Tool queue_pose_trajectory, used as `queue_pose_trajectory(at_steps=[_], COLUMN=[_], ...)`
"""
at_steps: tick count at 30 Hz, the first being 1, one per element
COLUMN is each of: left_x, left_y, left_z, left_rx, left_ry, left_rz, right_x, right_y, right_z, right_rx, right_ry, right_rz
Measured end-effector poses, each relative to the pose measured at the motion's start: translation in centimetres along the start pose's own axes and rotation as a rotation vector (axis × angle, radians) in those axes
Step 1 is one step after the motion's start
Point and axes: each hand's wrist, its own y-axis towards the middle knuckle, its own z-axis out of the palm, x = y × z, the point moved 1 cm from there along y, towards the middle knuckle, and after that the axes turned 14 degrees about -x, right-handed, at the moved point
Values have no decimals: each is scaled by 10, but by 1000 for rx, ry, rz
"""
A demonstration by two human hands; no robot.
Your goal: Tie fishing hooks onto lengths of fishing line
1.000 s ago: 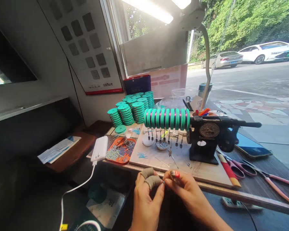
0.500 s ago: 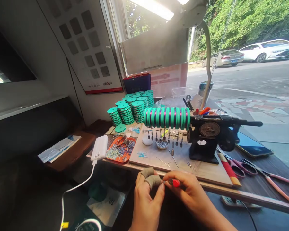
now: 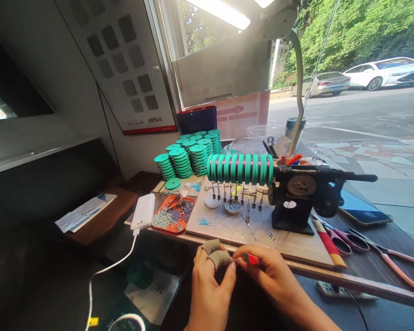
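My left hand [image 3: 214,285] is closed in a pinch at the table's front edge, with beige finger covers [image 3: 219,258] on two fingers. What lies at its fingertips is too small to make out. Close beside it, my right hand [image 3: 272,276] grips a small tool with a red end [image 3: 253,259], its dark part mostly hidden by the fingers. Both sets of fingertips almost meet. Beyond them, a black hand-cranked winder [image 3: 293,197] carries a row of green spools [image 3: 239,168], with weighted clips [image 3: 242,198] hanging below.
An orange tray [image 3: 174,214] of small parts, a bowl of beads [image 3: 233,207] and blue pieces [image 3: 204,221] lie on the table. Stacked green spools [image 3: 182,161] stand behind. A white power bank [image 3: 143,211] is left; scissors [image 3: 352,241], pliers [image 3: 389,253] and a phone [image 3: 364,207] lie right.
The view has shifted very slightly. Both hands keep nearly the same pinched pose, and nothing has visibly been taken up or let go.
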Motion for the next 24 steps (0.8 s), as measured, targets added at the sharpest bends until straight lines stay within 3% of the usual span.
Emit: queue_pose_trajectory(at_steps=[11, 24], left_x=[5, 6], left_y=[-5, -5], left_z=[7, 8], left_rx=[-112, -100], left_ry=[-34, -27], left_rz=[18, 19], right_x=[-1, -4], right_y=[-1, -2], right_z=[2, 1], right_rx=[-15, -2], right_ry=[72, 131], right_rz=[81, 108])
